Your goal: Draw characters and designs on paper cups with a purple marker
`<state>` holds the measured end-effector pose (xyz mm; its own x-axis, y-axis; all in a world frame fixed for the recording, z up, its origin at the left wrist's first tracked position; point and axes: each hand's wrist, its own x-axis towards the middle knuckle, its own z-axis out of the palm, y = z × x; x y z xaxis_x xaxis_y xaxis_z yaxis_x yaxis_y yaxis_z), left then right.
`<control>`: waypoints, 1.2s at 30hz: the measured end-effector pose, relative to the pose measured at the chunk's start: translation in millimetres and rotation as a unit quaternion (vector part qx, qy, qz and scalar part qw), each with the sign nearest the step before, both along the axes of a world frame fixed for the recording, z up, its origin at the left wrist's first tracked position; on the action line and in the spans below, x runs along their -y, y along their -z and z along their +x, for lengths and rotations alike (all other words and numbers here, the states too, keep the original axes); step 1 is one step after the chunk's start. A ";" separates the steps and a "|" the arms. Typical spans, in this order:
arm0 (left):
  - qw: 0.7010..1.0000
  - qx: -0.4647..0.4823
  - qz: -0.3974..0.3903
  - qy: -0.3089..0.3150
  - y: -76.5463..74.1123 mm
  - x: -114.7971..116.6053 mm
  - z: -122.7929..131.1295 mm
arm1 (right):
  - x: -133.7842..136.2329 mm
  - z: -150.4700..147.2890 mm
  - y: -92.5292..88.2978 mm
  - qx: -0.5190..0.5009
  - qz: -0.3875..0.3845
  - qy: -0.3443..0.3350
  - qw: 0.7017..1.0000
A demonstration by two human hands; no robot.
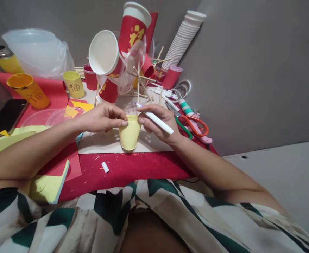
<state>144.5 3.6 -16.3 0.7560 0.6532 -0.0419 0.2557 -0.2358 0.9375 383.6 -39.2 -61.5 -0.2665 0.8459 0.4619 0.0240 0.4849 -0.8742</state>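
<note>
A small yellow paper cup (pixel 129 135) is held above the red table cover, between both my hands. My left hand (pixel 103 117) pinches its rim from the left, fingers closed. My right hand (pixel 157 123) touches the rim on the right and also grips a white pen (pixel 156 119) that points back and to the left. A white pen cap (pixel 105 167) lies on the red cover just in front of the cup.
Behind the cup rises a pile of red and white paper cups (pixel 112 59) on wooden sticks. A tall stack of white cups (pixel 182 38) leans at the back right. Scissors (pixel 194 124) lie to the right. Yellow cups (pixel 74 84), clear lids and coloured paper fill the left.
</note>
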 end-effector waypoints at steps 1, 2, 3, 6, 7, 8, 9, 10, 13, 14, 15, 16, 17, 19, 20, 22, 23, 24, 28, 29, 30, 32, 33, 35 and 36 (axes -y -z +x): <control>1.000 0.000 -0.005 0.001 -0.7 0.4 -0.1 | 0.0 -0.3 0.3 0.000 0.001 0.000 1.000; 1.000 0.001 -0.007 0.001 -1.4 0.6 -0.4 | -0.1 -0.7 0.4 -0.002 0.002 0.000 1.000; 1.000 0.000 -0.007 0.002 -2.1 0.7 -0.9 | -0.1 -1.3 0.3 -0.005 0.003 0.000 1.000; 1.000 -0.002 -0.003 -0.001 -3.6 -0.1 -3.0 | -0.9 -3.3 -0.3 -0.014 0.003 -0.005 1.000; 1.000 -0.004 -0.003 -0.002 -3.9 -0.5 -3.8 | -1.4 -3.7 -0.4 -0.018 0.003 -0.009 1.000; 1.000 -0.005 -0.003 -0.003 -4.1 -0.9 -4.5 | -1.9 -4.1 -0.3 -0.022 0.003 -0.013 1.000; 1.000 -0.005 -0.004 -0.001 -4.4 -1.3 -5.1 | -2.5 -4.4 -0.1 -0.026 0.003 -0.016 1.000; 1.000 -0.002 -0.005 0.002 -4.7 -1.5 -5.5 | -3.1 -4.7 0.3 -0.028 0.003 -0.017 0.999; 1.000 0.005 -0.011 0.014 -6.0 -1.2 -6.2 | -4.1 -5.1 2.1 -0.024 -0.004 -0.012 1.000; 1.000 0.005 -0.013 0.016 -6.5 -0.7 -6.1 | -4.0 -5.1 2.7 -0.023 -0.007 -0.009 1.000; 1.000 0.003 -0.015 0.018 -6.8 0.0 -6.0 | -3.6 -5.0 3.1 -0.023 -0.011 -0.009 1.000; 1.000 0.001 -0.016 0.018 -7.0 0.9 -5.7 | -3.1 -4.9 3.3 -0.024 -0.018 -0.013 0.999; 1.000 -0.001 -0.015 0.016 -7.1 2.0 -5.2 | -2.3 -4.8 3.1 -0.025 -0.027 -0.019 0.999; 1.000 -0.006 -0.010 0.003 -7.0 4.4 -4.0 | -0.3 -4.4 1.8 -0.021 -0.048 -0.036 0.998; 1.000 -0.007 -0.005 -0.005 -7.0 5.7 -3.3 | 0.8 -4.3 0.8 -0.015 -0.055 -0.042 0.997; 1.000 -0.008 0.013 -0.015 -7.0 7.8 -2.2 | 3.0 -4.5 -1.4 0.002 -0.059 -0.041 0.997; 1.000 -0.007 0.020 -0.013 -7.0 8.4 -2.0 | 3.9 -4.7 -2.5 0.005 -0.055 -0.037 0.998; 1.000 -0.007 0.022 -0.007 -7.1 8.7 -2.1 | 4.5 -5.2 -3.4 0.004 -0.048 -0.034 0.998; 0.999 -0.031 -0.024 0.035 -5.6 6.4 -4.7 | 2.8 -8.2 -4.9 -0.005 -0.020 -0.032 0.999; 0.998 -0.038 -0.039 0.044 -4.8 5.4 -5.5 | 1.6 -9.2 -4.8 -0.002 -0.016 -0.033 0.999; 0.996 -0.042 -0.053 0.051 -3.9 4.5 -6.1 | 0.3 -10.3 -4.5 0.002 -0.014 -0.036 0.999; 0.994 -0.045 -0.074 0.062 -2.4 2.9 -6.8 | -2.0 -12.4 -3.6 0.008 -0.009 -0.041 0.999; 0.994 -0.044 -0.081 0.065 -2.0 2.2 -7.0 | -2.8 -13.4 -3.2 0.009 -0.008 -0.041 0.999; 0.992 -0.039 -0.096 0.069 -1.8 0.8 -7.2 | -3.6 -14.7 -2.7 0.006 -0.009 -0.039 0.999; 0.992 -0.038 -0.102 0.069 -2.0 0.0 -7.3 | -3.6 -15.1 -2.6 0.004 -0.012 -0.037 0.999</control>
<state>137.2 3.6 -14.3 0.8268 0.5166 -0.2226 0.3059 -0.0810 0.9486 368.5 -35.6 -58.9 -0.3330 0.8339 0.4401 -0.0047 0.4653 -0.8852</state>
